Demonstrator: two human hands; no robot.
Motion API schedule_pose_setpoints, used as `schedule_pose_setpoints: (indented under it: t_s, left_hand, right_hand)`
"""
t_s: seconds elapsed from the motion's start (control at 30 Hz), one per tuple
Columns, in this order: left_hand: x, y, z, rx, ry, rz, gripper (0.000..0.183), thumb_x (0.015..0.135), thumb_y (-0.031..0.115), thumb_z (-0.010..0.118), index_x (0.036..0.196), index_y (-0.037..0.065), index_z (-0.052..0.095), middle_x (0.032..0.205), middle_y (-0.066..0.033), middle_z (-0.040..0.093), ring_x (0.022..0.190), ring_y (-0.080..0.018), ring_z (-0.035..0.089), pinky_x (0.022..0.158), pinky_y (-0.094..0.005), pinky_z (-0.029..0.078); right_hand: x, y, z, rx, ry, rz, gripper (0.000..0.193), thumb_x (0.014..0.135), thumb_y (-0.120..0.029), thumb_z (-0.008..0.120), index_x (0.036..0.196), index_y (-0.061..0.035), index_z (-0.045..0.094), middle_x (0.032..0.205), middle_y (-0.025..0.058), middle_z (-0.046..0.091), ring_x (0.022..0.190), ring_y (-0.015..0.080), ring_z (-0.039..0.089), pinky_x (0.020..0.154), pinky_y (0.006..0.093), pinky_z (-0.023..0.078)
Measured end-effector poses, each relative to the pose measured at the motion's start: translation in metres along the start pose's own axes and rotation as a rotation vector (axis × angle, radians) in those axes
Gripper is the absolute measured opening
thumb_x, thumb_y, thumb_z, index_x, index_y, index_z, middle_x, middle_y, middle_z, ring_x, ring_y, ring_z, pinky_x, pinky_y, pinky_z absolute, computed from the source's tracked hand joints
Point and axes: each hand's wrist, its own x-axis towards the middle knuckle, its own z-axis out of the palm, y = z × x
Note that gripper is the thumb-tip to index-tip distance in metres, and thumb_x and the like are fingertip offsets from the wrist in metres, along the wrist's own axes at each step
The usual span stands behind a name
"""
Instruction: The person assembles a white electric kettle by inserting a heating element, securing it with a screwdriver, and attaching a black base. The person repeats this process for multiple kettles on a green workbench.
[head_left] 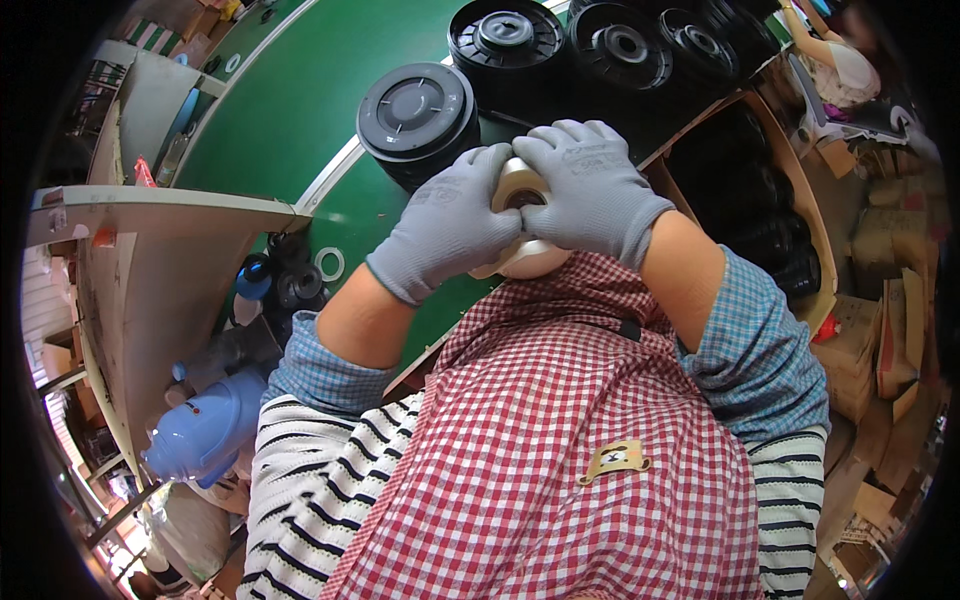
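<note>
Both my hands wear grey knit gloves and meet close in front of my body at the table's near edge. Between them is a pale, cream-white roll [537, 261] with a round dark hole in its middle; it looks like tape or film. My left hand [448, 218] is closed around the roll's left side. From the right, my right hand [592, 190] grips it, with fingers over the top and the thumb by the hole. My gloves hide much of the roll. Just beyond my left fingers stands a stack of black round lids [416, 108].
More black round plastic parts [506, 32] line the green table [290, 110] at the back. An open carton [815, 215] of black parts stands at right. On the left are a grey partition [165, 205], a white ring [329, 264] and a blue jug [205, 425]. Another person sits far right.
</note>
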Motion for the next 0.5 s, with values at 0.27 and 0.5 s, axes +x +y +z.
schedule_pose_setpoints:
  t_s: [0.27,0.5]
  left_hand:
    - [0.007,0.006,0.019,0.186,0.128,0.010,0.043,0.083,0.026,0.071,0.118,0.004,0.059,0.107,-0.0196,0.065,0.098,-0.0398,0.066,0.085,-0.0466,0.054]
    - [0.012,0.007,0.016,0.348,0.039,0.100,0.045,0.081,0.034,0.074,0.108,0.002,0.056,0.102,-0.0207,0.063,0.085,-0.0342,0.070,0.073,-0.0438,0.057]
  right_hand:
    - [0.008,-0.003,0.014,-0.041,0.022,0.015,0.028,0.087,-0.032,0.069,0.108,-0.0137,0.069,0.101,0.0050,0.070,0.097,0.0208,0.066,0.092,0.0419,0.045]
    - [0.008,-0.008,0.009,-0.012,-0.038,0.066,0.028,0.087,-0.033,0.068,0.107,-0.0125,0.068,0.099,0.0060,0.071,0.094,0.0220,0.067,0.089,0.0413,0.047]
